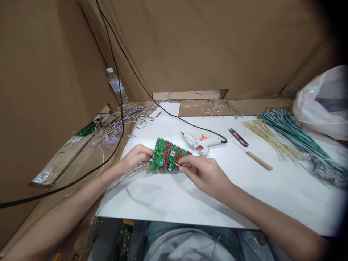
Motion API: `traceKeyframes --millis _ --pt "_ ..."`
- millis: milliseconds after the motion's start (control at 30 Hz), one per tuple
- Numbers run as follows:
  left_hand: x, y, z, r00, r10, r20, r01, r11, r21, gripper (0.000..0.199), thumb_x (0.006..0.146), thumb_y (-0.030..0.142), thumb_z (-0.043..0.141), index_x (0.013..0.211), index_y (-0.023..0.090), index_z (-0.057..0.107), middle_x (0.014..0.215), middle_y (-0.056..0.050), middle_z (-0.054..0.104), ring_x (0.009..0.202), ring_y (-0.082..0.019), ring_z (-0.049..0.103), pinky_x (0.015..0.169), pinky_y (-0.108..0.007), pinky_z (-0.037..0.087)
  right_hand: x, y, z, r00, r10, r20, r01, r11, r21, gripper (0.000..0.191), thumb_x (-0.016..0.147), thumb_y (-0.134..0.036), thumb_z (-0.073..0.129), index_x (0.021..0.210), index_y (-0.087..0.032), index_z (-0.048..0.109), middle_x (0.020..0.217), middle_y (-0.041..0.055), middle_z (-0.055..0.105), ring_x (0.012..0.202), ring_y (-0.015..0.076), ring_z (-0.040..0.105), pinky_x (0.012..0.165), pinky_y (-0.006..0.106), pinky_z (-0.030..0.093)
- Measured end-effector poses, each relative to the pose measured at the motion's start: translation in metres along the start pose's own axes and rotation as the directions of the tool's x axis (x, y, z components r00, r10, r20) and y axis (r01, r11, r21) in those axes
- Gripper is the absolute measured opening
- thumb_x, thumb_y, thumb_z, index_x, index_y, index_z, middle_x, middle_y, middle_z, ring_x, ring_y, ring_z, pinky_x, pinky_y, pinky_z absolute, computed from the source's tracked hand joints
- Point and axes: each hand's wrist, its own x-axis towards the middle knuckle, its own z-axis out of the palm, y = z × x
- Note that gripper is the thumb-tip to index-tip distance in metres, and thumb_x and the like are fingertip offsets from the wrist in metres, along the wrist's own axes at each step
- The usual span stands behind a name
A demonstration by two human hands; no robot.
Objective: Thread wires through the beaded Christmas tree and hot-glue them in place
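Observation:
A small green tinsel Christmas tree with red garland lies tipped on its side above the white board, its wide end to the left. A small pink square piece sits on its face. My left hand is closed on the wide end, its fingertips hidden behind the tree. Several thin wires trail from that end, below the hand. My right hand is at the narrow end, thumb and fingers pinched round a thin pale strand against the tree. Whether it is wire or a stick I cannot tell.
A white glue gun lies behind the tree, its black cord running up left. Dark red snips and a wooden-handled tool lie right, beside yellow and green wire bundles. A bottle stands back left.

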Motion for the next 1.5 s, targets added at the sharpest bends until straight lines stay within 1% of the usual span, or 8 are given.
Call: traceKeyframes --millis 133,333,467,567,700,833,1200,1500 --pt "0.003 0.003 0.003 1.0 0.025 -0.016 -0.024 0.997 0.067 0.025 0.074 0.017 0.046 0.055 0.011 0.061 0.048 0.003 0.039 0.051 -0.009 0.031 0.046 -0.021 0.027 0.003 0.0 0.002 0.998 0.052 0.023 -0.053 0.998 0.027 0.005 0.086 -0.017 0.053 0.086 -0.017 0.059 0.065 -0.0026 0.059 0.049 0.0062 0.048 0.05 0.017 0.037" --pt "0.003 -0.002 0.006 0.985 0.138 -0.107 -0.113 0.971 0.211 0.034 0.076 0.015 0.051 0.042 0.012 0.045 0.049 0.005 0.02 0.05 -0.006 0.018 0.042 -0.021 0.015 0.005 -0.004 -0.001 0.995 0.081 0.064 -0.089 0.988 0.126 0.005 0.08 -0.017 0.057 0.085 -0.018 0.056 0.066 -0.0036 0.06 0.048 0.0049 0.046 0.049 0.017 0.038" --pt "0.002 -0.005 0.005 0.985 0.145 -0.089 -0.121 0.966 0.227 0.033 0.079 0.016 0.05 0.045 0.012 0.05 0.05 0.005 0.022 0.052 -0.007 0.017 0.043 -0.021 0.016 0.006 -0.006 -0.006 0.995 0.08 0.062 -0.086 0.991 0.102 0.012 0.071 -0.009 0.056 0.08 -0.017 0.059 0.06 -0.0045 0.056 0.045 0.005 0.045 0.047 0.017 0.038" --pt "0.002 -0.005 0.003 0.992 0.114 -0.059 -0.097 0.967 0.236 0.036 0.082 0.02 0.047 0.048 0.011 0.054 0.05 0.004 0.026 0.052 -0.007 0.02 0.043 -0.02 0.019 0.006 -0.005 -0.008 0.998 0.042 0.042 -0.045 0.996 0.071 0.011 0.073 -0.009 0.054 0.075 -0.017 0.062 0.057 -0.0038 0.056 0.046 0.0057 0.046 0.048 0.017 0.038" --pt "0.003 -0.006 0.002 0.995 0.103 0.0 -0.098 0.946 0.308 0.032 0.083 0.021 0.048 0.054 0.01 0.06 0.051 0.004 0.031 0.05 -0.007 0.025 0.044 -0.018 0.022 0.007 -0.003 -0.007 0.999 0.002 0.032 -0.003 0.999 0.054 0.013 0.077 -0.009 0.053 0.078 -0.016 0.064 0.066 -0.0011 0.062 0.049 0.006 0.048 0.049 0.018 0.039" --pt "0.005 -0.009 0.004 0.991 0.134 -0.008 -0.121 0.92 0.371 0.029 0.079 0.018 0.052 0.052 0.011 0.059 0.047 0.005 0.031 0.047 -0.006 0.025 0.044 -0.017 0.023 0.008 -0.002 -0.007 0.999 0.007 0.05 -0.009 0.999 0.043 0.015 0.081 -0.01 0.052 0.08 -0.017 0.065 0.073 0.0007 0.066 0.055 0.0073 0.052 0.051 0.018 0.039" --pt "0.009 -0.008 0.01 0.997 0.075 -0.025 -0.068 0.972 0.224 0.026 0.076 0.018 0.05 0.055 0.009 0.062 0.046 0.003 0.049 0.047 -0.007 0.037 0.044 -0.016 0.03 0.007 0.0 -0.002 0.998 0.033 0.047 -0.034 0.999 0.033 0.012 0.085 -0.013 0.053 0.089 -0.017 0.064 0.076 0.0011 0.067 0.057 0.0085 0.054 0.054 0.019 0.041" --pt "0.012 -0.003 0.015 0.992 0.074 -0.098 -0.052 0.976 0.21 0.026 0.074 0.021 0.057 0.054 0.006 0.066 0.044 0.005 0.044 0.046 -0.006 0.037 0.044 -0.015 0.031 0.006 -0.002 -0.003 0.989 0.095 0.116 -0.105 0.99 0.089 0.012 0.081 -0.019 0.057 0.092 -0.018 0.061 0.069 -0.0021 0.059 0.052 0.0067 0.047 0.051 0.018 0.037"
